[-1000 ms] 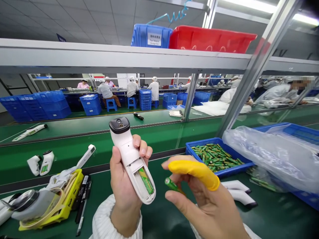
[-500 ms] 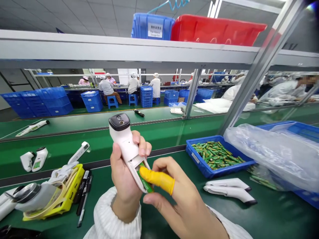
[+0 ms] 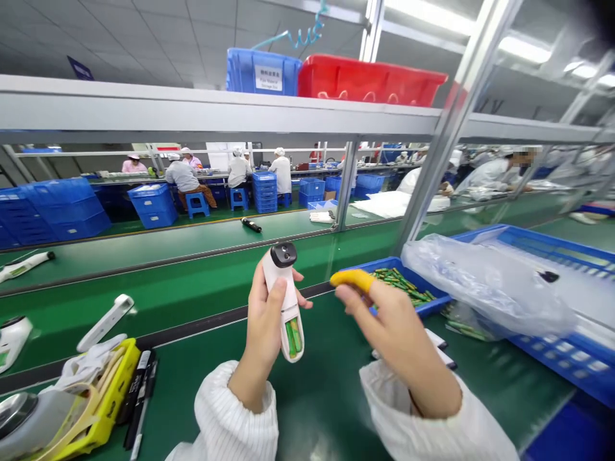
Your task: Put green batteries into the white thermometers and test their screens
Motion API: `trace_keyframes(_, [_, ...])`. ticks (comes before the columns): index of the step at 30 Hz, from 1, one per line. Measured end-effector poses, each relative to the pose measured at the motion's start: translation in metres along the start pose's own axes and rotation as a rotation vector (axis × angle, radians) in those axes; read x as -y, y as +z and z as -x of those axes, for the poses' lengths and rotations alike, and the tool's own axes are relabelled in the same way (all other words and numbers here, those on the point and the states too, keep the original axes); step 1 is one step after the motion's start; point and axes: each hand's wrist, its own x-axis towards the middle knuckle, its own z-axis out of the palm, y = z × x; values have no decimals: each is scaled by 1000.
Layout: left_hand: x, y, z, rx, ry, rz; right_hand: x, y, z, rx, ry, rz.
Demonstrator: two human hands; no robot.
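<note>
My left hand (image 3: 269, 314) is closed around a white handheld infrared thermometer (image 3: 281, 282), held upright with its black sensor end on top. In the open compartment of its handle lie green batteries (image 3: 293, 336), side by side. My right hand (image 3: 389, 326) has moved clear of the thermometer, with a yellow finger cot (image 3: 353, 280) on its stretched index finger. The thumb is below that finger, and I see nothing held there. Behind the right hand stands a blue tray (image 3: 435, 307) of loose green batteries (image 3: 401, 282), partly covered by the hand.
White casings (image 3: 442, 352) lie partly hidden behind my right wrist. A plastic bag (image 3: 485, 282) drapes over a blue basket (image 3: 542, 358) at right. On the left are a yellow tray (image 3: 118, 390), pens (image 3: 141, 403) and a white thermometer (image 3: 106, 323). Metal posts (image 3: 451, 128) hold a shelf above.
My right hand has left the thermometer's battery compartment and moved right, toward the battery tray. The batteries now sit inside the handle. The left hand has turned the thermometer more upright. The view has shifted right.
</note>
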Motion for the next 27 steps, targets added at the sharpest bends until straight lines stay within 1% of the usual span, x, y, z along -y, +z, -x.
trace_keyframes(1, [3,-1,-1,42,-41,-69,-21,-7,-6,-9,113,108])
trace_keyframes(2, [6,-2,-2,93,-88,-176,-43,-12,-13,26,217,228])
trace_keyframes(3, [8,-2,-2,138,-128,-313,-68,-15,-18,109,303,348])
trace_keyframes(5, [13,-3,-1,211,-175,-621,-115,-19,-26,199,387,435])
trace_keyframes(7, [20,-4,0,274,-191,-877,-155,-18,-29,290,466,499])
trace_keyframes(8, [25,-4,1,305,-198,-957,-171,-16,-28,337,491,514])
trace_keyframes(10, [40,-4,3,362,-219,-1077,-194,-13,-27,436,512,508])
trace_keyframes(13, [68,-4,6,441,-285,-1220,-214,-8,-27,546,479,453])
trace_keyframes(16, [91,-7,7,510,-353,-1264,-224,-4,-30,566,445,439])
trace_keyframes(18, [99,-10,6,551,-393,-1237,-228,-1,-31,551,442,454])
trace_keyframes(20, [101,-14,4,572,-426,-1192,-229,1,-30,531,450,475])
trace_keyframes(23, [102,-22,1,539,-474,-1150,-230,3,-28,500,468,497])
trace_keyframes(27, [110,-30,-2,403,-558,-1061,-230,3,-27,467,492,511])
